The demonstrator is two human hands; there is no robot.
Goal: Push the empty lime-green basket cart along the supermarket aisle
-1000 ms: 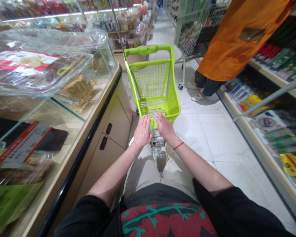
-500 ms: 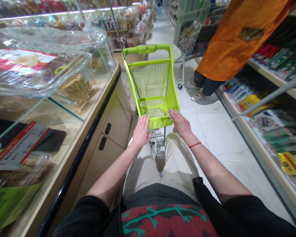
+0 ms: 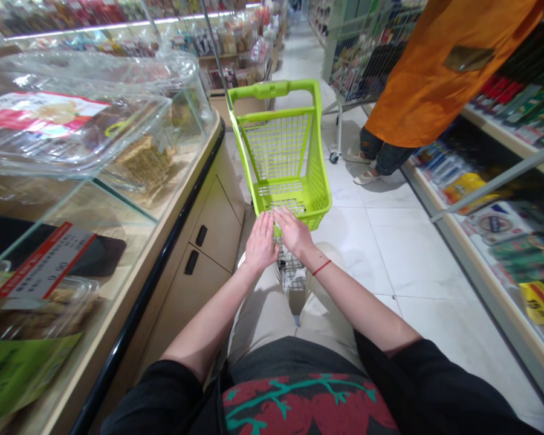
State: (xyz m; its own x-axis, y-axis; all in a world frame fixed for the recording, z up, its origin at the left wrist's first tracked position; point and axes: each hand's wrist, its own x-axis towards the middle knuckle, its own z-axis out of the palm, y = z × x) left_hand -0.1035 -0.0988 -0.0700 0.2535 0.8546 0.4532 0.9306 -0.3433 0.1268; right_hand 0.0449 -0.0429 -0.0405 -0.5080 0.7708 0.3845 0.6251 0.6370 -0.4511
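Note:
A lime-green shopping cart (image 3: 327, 181) stands in front of my legs, its basket of slatted plastic. My left hand (image 3: 260, 241) grips the near rim at its left end, fingers together over the edge. Right beside it, my right hand (image 3: 294, 232) is on the same rim, its fingers pressed together over a small whitish bit of cloth or tissue that shows at the fingertips. Most of that cloth is hidden under the hand. The two hands nearly touch. A red string circles my right wrist.
On the left runs a wooden counter (image 3: 217, 211) with a black bumper rail and packaged food behind glass. A person in an orange apron (image 3: 417, 90) stands ahead right beside a wire cart (image 3: 362, 66). Stocked shelves (image 3: 485, 181) line the right side.
My right hand has slid left along the rim, from the right corner to beside my left hand. The left hand stays in place on the rim.

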